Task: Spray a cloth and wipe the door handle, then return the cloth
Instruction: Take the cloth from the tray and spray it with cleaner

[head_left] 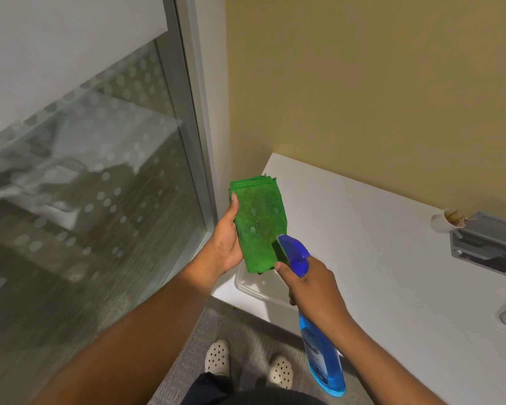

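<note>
Left hand grips folded green microfibre cloth upright, long axis near-to-far; right hand clasps blue spray bottle, nozzle just right, aimed at it.

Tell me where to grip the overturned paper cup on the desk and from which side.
Grip the paper cup around its white side wall, coming down from above. It lies tipped on the desk, its stained mouth facing right toward the grey device, so that side looks crowded.
</note>
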